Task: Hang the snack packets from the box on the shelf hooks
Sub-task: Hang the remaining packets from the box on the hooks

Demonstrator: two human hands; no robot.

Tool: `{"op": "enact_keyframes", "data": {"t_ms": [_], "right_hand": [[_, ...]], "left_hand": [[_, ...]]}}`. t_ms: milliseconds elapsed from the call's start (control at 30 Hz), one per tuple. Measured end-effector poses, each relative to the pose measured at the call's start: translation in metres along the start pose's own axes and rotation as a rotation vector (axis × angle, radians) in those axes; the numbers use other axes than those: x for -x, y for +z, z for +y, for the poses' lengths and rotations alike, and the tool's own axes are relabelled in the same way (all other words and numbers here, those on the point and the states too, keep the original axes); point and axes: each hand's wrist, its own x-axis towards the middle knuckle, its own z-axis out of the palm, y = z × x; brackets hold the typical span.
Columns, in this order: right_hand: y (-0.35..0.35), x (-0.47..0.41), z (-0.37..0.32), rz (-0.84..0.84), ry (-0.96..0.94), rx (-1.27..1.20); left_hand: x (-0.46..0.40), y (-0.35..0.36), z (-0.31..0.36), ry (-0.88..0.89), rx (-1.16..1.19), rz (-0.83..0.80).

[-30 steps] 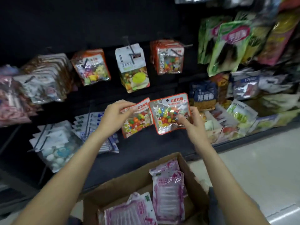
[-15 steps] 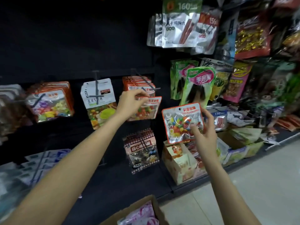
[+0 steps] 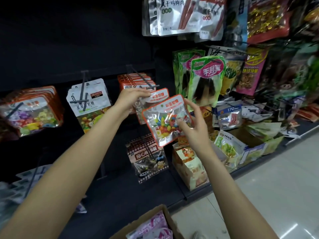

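Observation:
My left hand (image 3: 130, 99) pinches the top of an orange-edged colour-bean candy packet (image 3: 159, 95) right at the tip of a dark shelf hook (image 3: 146, 81); a stack of the same packets (image 3: 134, 80) hangs behind on that hook. My right hand (image 3: 193, 125) grips a second candy packet (image 3: 165, 119) by its right side, just below and in front of the first one, tilted. The cardboard box (image 3: 155, 216) at the bottom edge holds pink packets (image 3: 155, 226).
Other hooks to the left carry white fruit-candy packets (image 3: 88, 100) and orange packets (image 3: 31, 109). A plum packet stack (image 3: 148, 156) hangs below. Green and silver bags (image 3: 205, 78) fill the right shelves, with open cartons (image 3: 189, 168) on the bottom shelf. The tiled floor (image 3: 276, 187) lies to the right.
Both hands rose from above the box to the hook. The left packet reached the hook tip, and the right packet moved up and left, close under it. The view lifted.

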Motion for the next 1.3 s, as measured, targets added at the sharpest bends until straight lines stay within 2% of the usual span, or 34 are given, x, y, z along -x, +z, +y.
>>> {"op": "enact_keyframes", "data": {"t_ms": [133,267,333,467,567,633,700,767,833,900,1067,1200,1300], "right_hand": [[0.011,-0.015,0.005,-0.082,-0.018,0.056],[0.020,-0.022,0.010,-0.076,-0.019,0.087],[0.024,-0.024,0.013,-0.072,-0.013,0.076],[0.031,-0.027,0.018,-0.088,0.043,-0.068],[0.036,-0.030,0.015,-0.092,0.097,-0.190],[0.038,-0.033,0.013,-0.069,0.154,-0.250],[0.038,-0.037,0.012,-0.038,0.202,-0.288],[0.037,-0.042,0.012,-0.006,0.225,-0.320],[0.038,-0.044,0.012,-0.012,0.233,-0.333],[0.043,-0.046,0.013,-0.028,0.242,-0.332],[0.053,-0.047,0.015,-0.049,0.249,-0.310],[0.053,-0.047,0.018,-0.047,0.194,-0.378],[0.057,-0.048,0.020,-0.037,0.211,-0.388]], "left_hand": [[-0.005,-0.007,0.009,0.000,-0.124,-0.066],[-0.008,-0.007,0.009,0.080,-0.190,-0.020],[-0.013,-0.010,0.002,0.152,-0.227,0.050],[-0.031,-0.018,-0.018,0.403,-0.576,0.287],[-0.035,-0.018,-0.020,0.541,-0.812,0.345],[-0.028,-0.017,-0.016,0.608,-0.780,0.395],[-0.010,-0.022,-0.012,0.608,-0.611,0.382],[0.009,-0.028,-0.009,0.542,-0.482,0.230],[0.022,-0.032,-0.006,0.483,-0.428,0.054],[0.026,-0.033,-0.006,0.441,-0.402,-0.056],[0.018,-0.028,-0.014,0.488,-0.493,-0.048],[0.019,-0.027,-0.021,0.574,-0.423,0.050],[0.018,-0.023,-0.022,0.639,-0.462,0.080]]}}
